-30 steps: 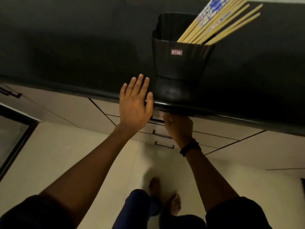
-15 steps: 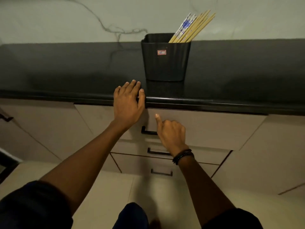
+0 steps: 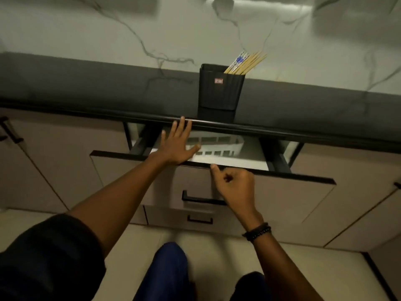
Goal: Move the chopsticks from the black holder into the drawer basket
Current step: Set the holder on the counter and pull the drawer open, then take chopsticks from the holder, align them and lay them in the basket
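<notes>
The dark table [image 3: 86,88] ran across the view under a pale marbled wall [image 3: 108,29], with beige cabinets [image 3: 54,159] below it. The top drawer [image 3: 271,192] stood pulled partway out, its front edge lying just beneath both hands, and a black handle [image 3: 201,199] showed on its face. Inside it, a white basket [image 3: 219,145] with slotted walls sat toward the back, partly hidden by the left hand. The black holder [image 3: 219,92] stood upright on the table near its front edge, above the open drawer. The chopsticks [image 3: 247,64] were in the holder, leaning to the right out of its top, well apart from the basket. The left hand [image 3: 175,148] reached over the drawer with its fingers [image 3: 181,129] spread wide, their tips at the table's edge, holding nothing. The right hand [image 3: 236,187] hung in front of the drawer face with fingers loosely curled and empty, its thumb up by the drawer's top edge; a dark bead bracelet [image 3: 257,232] circled the wrist.
</notes>
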